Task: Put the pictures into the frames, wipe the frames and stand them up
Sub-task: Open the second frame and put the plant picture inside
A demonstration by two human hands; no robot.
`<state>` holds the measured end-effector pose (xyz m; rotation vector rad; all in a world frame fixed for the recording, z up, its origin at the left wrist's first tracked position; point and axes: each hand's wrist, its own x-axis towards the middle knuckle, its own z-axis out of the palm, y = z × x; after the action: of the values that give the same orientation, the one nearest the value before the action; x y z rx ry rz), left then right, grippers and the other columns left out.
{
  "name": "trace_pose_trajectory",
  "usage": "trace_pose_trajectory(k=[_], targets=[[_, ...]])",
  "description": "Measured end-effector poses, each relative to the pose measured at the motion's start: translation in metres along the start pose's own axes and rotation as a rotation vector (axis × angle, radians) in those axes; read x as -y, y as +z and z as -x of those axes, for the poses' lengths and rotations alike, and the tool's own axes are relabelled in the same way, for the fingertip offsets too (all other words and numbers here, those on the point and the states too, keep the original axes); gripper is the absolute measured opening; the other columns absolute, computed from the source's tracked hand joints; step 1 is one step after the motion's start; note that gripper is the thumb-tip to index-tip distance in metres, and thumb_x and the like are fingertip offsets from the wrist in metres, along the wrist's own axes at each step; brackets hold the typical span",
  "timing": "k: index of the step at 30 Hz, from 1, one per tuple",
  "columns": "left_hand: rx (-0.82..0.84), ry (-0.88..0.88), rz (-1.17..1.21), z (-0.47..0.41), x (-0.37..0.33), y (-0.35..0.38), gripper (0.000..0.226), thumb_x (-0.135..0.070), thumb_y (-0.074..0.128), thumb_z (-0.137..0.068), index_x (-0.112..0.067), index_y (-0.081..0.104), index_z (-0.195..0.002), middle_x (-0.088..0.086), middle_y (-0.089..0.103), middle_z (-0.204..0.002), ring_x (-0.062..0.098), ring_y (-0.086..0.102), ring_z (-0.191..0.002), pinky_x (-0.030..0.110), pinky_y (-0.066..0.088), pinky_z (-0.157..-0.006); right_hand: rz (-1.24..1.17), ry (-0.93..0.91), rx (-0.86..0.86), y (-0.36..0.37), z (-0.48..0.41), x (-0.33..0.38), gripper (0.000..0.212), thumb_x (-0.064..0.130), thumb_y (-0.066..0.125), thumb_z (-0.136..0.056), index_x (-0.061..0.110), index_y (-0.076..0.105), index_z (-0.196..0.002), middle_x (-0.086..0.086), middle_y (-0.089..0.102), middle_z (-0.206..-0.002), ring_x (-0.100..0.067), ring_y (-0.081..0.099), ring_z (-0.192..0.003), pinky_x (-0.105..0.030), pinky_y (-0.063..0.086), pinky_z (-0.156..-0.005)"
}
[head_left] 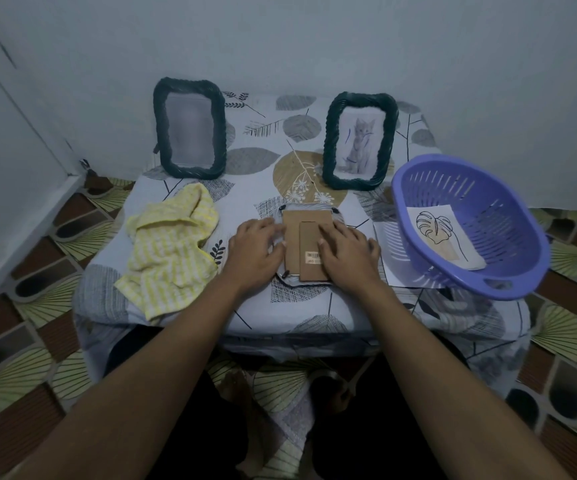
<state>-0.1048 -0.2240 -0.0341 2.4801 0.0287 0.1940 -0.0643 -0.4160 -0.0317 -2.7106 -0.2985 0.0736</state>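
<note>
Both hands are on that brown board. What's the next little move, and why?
Probably swivel the black clips over the backing board to lock it: they sit outside its corners while left hand and right hand press it flat.

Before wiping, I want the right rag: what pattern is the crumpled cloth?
The cloth has yellow and white stripes, clearest in the head view.

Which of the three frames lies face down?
The middle frame, under the left hand and right hand, brown cardboard back up. The left frame and the cat frame stand upright behind it.
</note>
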Motion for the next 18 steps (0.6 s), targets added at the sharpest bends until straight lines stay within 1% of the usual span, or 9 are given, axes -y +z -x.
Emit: trace_pose_trajectory(k=[1, 3, 5, 7, 9, 11, 15, 16, 18], targets=[[-0.014, 0.042, 0.029, 0.003, 0.000, -0.002, 0.032, -0.030, 0.054, -0.098, -0.024, 0.063, -0.128, 0.000, 0.053, -0.137, 0.025, 0.037, -0.134, 0.047, 0.030, -0.109, -0.009, 0.002, -0.010, 0.001, 0.001, 0.000, 0.046, 0.044, 0.033, -0.104, 0.036, 0.038, -0.149, 0.005, 0.029, -0.161, -0.021, 0.023, -0.147, -0.051, 0.006, -0.119], [-0.014, 0.089, 0.080, 0.010, -0.001, -0.004, 0.020, -0.032, 0.059, -0.092, -0.026, 0.070, -0.108, -0.005, 0.057, -0.113, 0.019, 0.045, -0.116, 0.046, 0.039, -0.100, -0.015, 0.005, -0.028, 0.002, 0.002, 0.001, 0.045, 0.044, 0.033, -0.104, 0.037, 0.039, -0.148, 0.006, 0.029, -0.161, -0.020, 0.023, -0.146, -0.051, 0.007, -0.119], [0.029, 0.116, 0.093, 0.016, -0.001, -0.005, 0.024, -0.048, 0.061, -0.085, -0.028, 0.068, -0.097, -0.006, 0.057, -0.102, 0.016, 0.049, -0.105, 0.044, 0.042, -0.094, -0.016, 0.014, -0.037, 0.004, 0.004, 0.002, 0.045, 0.044, 0.032, -0.104, 0.037, 0.038, -0.148, 0.006, 0.029, -0.161, -0.020, 0.023, -0.147, -0.053, 0.006, -0.119], [0.082, 0.142, 0.078, 0.021, 0.003, -0.005, 0.038, -0.064, 0.060, -0.075, -0.032, 0.067, -0.094, -0.007, 0.058, -0.100, 0.015, 0.050, -0.101, 0.041, 0.043, -0.091, -0.009, 0.032, -0.051, 0.005, 0.006, 0.004, 0.045, 0.043, 0.030, -0.105, 0.037, 0.036, -0.149, 0.006, 0.028, -0.162, -0.021, 0.022, -0.147, -0.055, 0.005, -0.119], [0.124, 0.162, 0.089, 0.025, 0.006, -0.006, 0.046, -0.070, 0.064, -0.068, -0.034, 0.066, -0.096, -0.008, 0.059, -0.099, 0.013, 0.052, -0.099, 0.037, 0.044, -0.090, -0.008, 0.057, -0.066, 0.006, 0.007, 0.005, 0.046, 0.042, 0.029, -0.104, 0.037, 0.035, -0.150, 0.006, 0.028, -0.162, -0.021, 0.022, -0.148, -0.056, 0.004, -0.118], [0.133, 0.170, 0.116, 0.027, 0.008, -0.008, 0.049, -0.069, 0.070, -0.064, -0.032, 0.066, -0.095, -0.007, 0.061, -0.099, 0.011, 0.054, -0.097, 0.032, 0.045, -0.088, -0.012, 0.071, -0.072, 0.008, 0.008, 0.005, 0.046, 0.043, 0.028, -0.104, 0.036, 0.035, -0.150, 0.005, 0.028, -0.162, -0.021, 0.021, -0.148, -0.057, 0.003, -0.118], [0.105, 0.165, 0.161, 0.028, 0.009, -0.007, 0.038, -0.049, 0.087, -0.067, -0.026, 0.064, -0.087, -0.008, 0.061, -0.095, 0.010, 0.056, -0.093, 0.027, 0.046, -0.080, -0.017, 0.070, -0.068, 0.009, 0.009, 0.003, 0.046, 0.043, 0.028, -0.105, 0.036, 0.035, -0.150, 0.005, 0.028, -0.162, -0.021, 0.021, -0.148, -0.058, 0.004, -0.118], [0.108, 0.169, 0.162, 0.027, 0.010, -0.006, 0.038, -0.049, 0.087, -0.067, -0.027, 0.063, -0.086, -0.008, 0.061, -0.094, 0.010, 0.056, -0.092, 0.027, 0.045, -0.079, -0.016, 0.068, -0.070, 0.009, 0.009, 0.003, 0.046, 0.043, 0.027, -0.105, 0.036, 0.035, -0.150, 0.005, 0.029, -0.161, -0.021, 0.021, -0.148, -0.057, 0.004, -0.118], [0.119, 0.179, 0.155, 0.027, 0.010, -0.006, 0.040, -0.057, 0.083, -0.066, -0.028, 0.062, -0.086, -0.009, 0.061, -0.094, 0.010, 0.056, -0.092, 0.027, 0.045, -0.079, -0.013, 0.067, -0.078, 0.009, 0.009, 0.003, 0.046, 0.043, 0.027, -0.105, 0.036, 0.035, -0.149, 0.006, 0.029, -0.161, -0.021, 0.022, -0.148, -0.057, 0.004, -0.118]])
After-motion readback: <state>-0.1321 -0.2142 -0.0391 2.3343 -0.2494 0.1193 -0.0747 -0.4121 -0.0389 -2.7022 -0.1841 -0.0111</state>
